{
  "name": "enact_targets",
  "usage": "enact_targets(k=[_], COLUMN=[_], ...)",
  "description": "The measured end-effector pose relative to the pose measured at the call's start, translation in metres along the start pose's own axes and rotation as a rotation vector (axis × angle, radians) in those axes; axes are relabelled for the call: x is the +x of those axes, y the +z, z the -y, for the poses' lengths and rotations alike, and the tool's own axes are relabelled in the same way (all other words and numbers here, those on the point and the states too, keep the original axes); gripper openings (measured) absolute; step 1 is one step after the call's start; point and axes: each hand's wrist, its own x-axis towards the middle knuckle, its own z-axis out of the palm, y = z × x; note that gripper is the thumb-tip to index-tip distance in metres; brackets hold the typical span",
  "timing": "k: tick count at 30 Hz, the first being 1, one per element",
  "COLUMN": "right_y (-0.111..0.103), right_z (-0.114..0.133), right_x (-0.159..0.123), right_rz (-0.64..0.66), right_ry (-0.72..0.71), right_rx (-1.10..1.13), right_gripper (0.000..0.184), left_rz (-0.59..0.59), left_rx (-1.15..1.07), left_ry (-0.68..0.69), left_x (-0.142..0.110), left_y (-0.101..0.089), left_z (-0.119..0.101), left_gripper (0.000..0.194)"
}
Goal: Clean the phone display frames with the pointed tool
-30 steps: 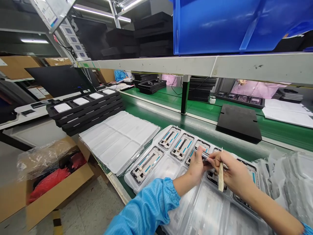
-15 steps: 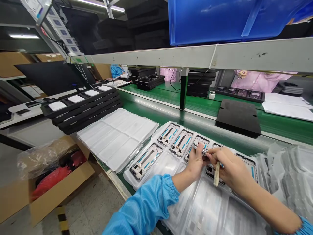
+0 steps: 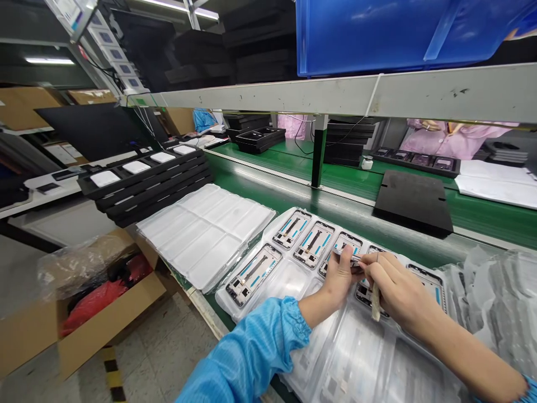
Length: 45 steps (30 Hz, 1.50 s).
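Note:
Over the clear plastic tray [image 3: 289, 281], my left hand [image 3: 338, 282] grips a phone frame turned almost edge-on [image 3: 353, 259], its thumb on top. My right hand [image 3: 394, 291] is closed at the frame's right end, pinching a thin tool whose tan, wrapped-looking end [image 3: 375, 303] sticks out below the fingers. The tool's tip is too small to make out. Phone frames with blue strips, such as the leftmost phone frame [image 3: 254, 274] and another phone frame [image 3: 314, 245], lie in the tray's pockets. My forearms partly hide the tray.
White moulded trays [image 3: 205, 232] lie to the left, and crinkled clear trays [image 3: 499, 302] are stacked at right. Behind are a black foam slab [image 3: 413, 202] and the green conveyor [image 3: 268, 163]. A shelf beam [image 3: 335, 92] crosses overhead. A person in pink [image 3: 457, 140] sits opposite.
The whole view has shifted slightly to the right. Both hands stay together at the phone frame, with only a small change in the right fingers' pose.

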Motion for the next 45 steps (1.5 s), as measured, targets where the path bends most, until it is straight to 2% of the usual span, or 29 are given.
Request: enact_targets(k=[9, 15, 19, 22, 26, 29, 41, 45], right_y=[-0.003, -0.004, -0.001, 0.003, 0.004, 0.002, 0.002, 0.006], right_z=[0.001, 0.002, 0.002, 0.002, 0.002, 0.002, 0.004, 0.003], right_x=[0.002, 0.002, 0.002, 0.003, 0.002, 0.002, 0.005, 0.002], right_rz=[0.024, 0.024, -0.035, -0.096, -0.091, -0.07, -0.048, -0.039], right_ry=[-0.014, -0.023, 0.057, 0.179, 0.364, 0.423, 0.468, 0.444], right_rx=[-0.023, -0.007, 0.064, 0.163, 0.283, 0.328, 0.395, 0.379], right_gripper=[0.021, 0.02, 0.022, 0.024, 0.025, 0.025, 0.024, 0.025], left_rz=[-0.019, 0.007, 0.018, 0.029, 0.056, 0.065, 0.108, 0.205], left_rx=[-0.011, -0.017, -0.014, -0.029, -0.056, -0.061, -0.061, -0.162], left_ry=[0.017, 0.029, 0.015, -0.001, -0.019, -0.023, -0.073, -0.21], left_x=[0.002, 0.0, 0.001, 0.002, 0.001, 0.001, 0.003, 0.005], left_y=[-0.001, 0.0, -0.001, -0.001, 0.0, 0.0, -0.005, -0.006], left_z=[0.003, 0.0, 0.0, 0.0, -0.002, -0.003, -0.003, -0.009], left_gripper=[0.078, 0.078, 0.08, 0.083, 0.079, 0.077, 0.077, 0.072])
